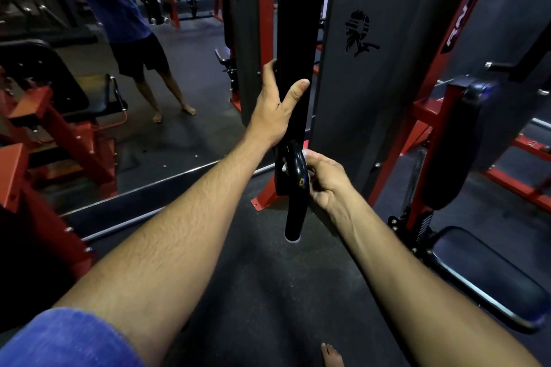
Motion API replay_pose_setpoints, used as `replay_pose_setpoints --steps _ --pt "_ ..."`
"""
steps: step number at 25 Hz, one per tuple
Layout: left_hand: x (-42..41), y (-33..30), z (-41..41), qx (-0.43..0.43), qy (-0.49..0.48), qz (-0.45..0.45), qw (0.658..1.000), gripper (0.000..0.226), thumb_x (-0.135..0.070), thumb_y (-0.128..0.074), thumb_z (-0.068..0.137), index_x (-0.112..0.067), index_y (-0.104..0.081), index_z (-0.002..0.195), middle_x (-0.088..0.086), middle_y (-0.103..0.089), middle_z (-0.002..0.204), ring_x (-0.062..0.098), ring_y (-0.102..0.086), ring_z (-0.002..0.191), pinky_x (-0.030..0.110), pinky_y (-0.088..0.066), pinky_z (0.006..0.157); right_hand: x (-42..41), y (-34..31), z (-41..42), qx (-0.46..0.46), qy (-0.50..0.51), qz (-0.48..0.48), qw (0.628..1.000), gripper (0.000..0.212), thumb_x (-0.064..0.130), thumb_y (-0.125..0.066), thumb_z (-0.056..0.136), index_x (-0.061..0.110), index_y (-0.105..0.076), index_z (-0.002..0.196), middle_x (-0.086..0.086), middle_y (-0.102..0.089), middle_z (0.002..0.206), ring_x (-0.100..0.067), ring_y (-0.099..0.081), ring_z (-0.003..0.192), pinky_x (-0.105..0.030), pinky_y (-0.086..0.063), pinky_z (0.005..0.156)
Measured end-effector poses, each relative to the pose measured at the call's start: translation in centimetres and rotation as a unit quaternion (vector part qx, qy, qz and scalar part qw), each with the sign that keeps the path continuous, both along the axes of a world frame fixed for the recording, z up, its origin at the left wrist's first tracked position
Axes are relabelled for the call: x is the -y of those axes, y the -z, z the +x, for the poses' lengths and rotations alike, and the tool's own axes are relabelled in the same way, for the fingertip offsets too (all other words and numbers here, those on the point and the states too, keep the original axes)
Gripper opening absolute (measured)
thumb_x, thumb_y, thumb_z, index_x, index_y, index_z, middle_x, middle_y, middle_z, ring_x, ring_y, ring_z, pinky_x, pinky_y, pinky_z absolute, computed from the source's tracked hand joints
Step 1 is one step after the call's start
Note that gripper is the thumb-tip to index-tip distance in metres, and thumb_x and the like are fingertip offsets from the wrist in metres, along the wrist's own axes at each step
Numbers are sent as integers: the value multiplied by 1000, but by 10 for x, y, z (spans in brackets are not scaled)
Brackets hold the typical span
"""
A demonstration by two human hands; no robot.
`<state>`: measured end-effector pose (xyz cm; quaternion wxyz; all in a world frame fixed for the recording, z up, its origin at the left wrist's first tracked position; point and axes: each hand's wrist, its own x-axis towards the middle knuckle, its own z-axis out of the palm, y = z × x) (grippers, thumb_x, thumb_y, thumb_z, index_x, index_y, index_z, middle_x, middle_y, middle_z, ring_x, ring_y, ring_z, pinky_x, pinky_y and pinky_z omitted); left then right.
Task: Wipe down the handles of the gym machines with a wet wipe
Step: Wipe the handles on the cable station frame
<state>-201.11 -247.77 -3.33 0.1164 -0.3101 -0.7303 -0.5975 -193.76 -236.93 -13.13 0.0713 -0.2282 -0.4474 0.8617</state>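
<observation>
Head view, left hand (275,107): grips the black hanging strap (293,39) to steady it.
Right hand (323,179): pinches the wet wipe (284,168) around the curved handle (295,188), rubbing it.

Black handle (295,188) in the grip, a white wipe (284,168) peeking beside it. Black strap (295,39) above; grey panel (372,83) right, red frame (396,164) beyond. Blue sleeve (68,340) below.

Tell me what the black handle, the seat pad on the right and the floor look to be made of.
Black handle: glossy, hard-looking, probably coated metal or plastic, judging by sharp highlights.
Seat pad: likely vinyl-covered cushion, with smooth sheen and a rounded edge.
Floor: matte dark speckled surface, probably rubber matting.
</observation>
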Motion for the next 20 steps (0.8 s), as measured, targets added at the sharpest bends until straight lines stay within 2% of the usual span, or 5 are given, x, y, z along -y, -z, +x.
replay_pose_setpoints --steps 3,9,14,16,20 --pt "1 0 -2 -4 2 -5 1000 61 -39 -56 104 -13 -27 150 -1 -51 141 10 -50 127 -1 -40 88 3 -9 10 -15 -36 -20 999 17 -5 -61 87 -5 -73 98 -22 -68 80 -22 -61 59 -26 -52 50" --pt "0 -1 3 3 -2 1 1000 58 -29 -55 105 -10 -25 151 -8 -45 135 4 -44 124 -5 -34 87 5 1 56 -77 -58 22 995 22 -4 -56 96 -7 -67 115 -19 -73 92 -22 -74 73 -26 -60 65" --pt "-1 -2 4 14 8 -8 1000 59 -32 -53 106 -13 -23 153 -9 -44 137 5 -44 125 -6 -33 85 9 -21 22 -22 -18 -10 1000 18 -10 -57 90 -8 -70 103 -20 -71 69 -19 -67 50 -24 -55 46" --pt "-2 -2 3 17 9 -14 1000 60 -34 -53 106 -14 -22 153 -9 -45 137 5 -45 125 -6 -34 84 14 -23 20 -32 -13 -25 999 17 -7 -57 93 -8 -68 105 -19 -72 70 -19 -68 53 -27 -57 50" --pt "0 -3 4 11 6 -28 1000 59 -29 -54 106 -12 -22 153 -22 -44 127 -23 -45 108 -8 -32 84 8 3 49 -92 -46 65 993 22 -3 -58 96 -7 -64 116 -27 -72 96 -26 -72 77 -29 -59 65"
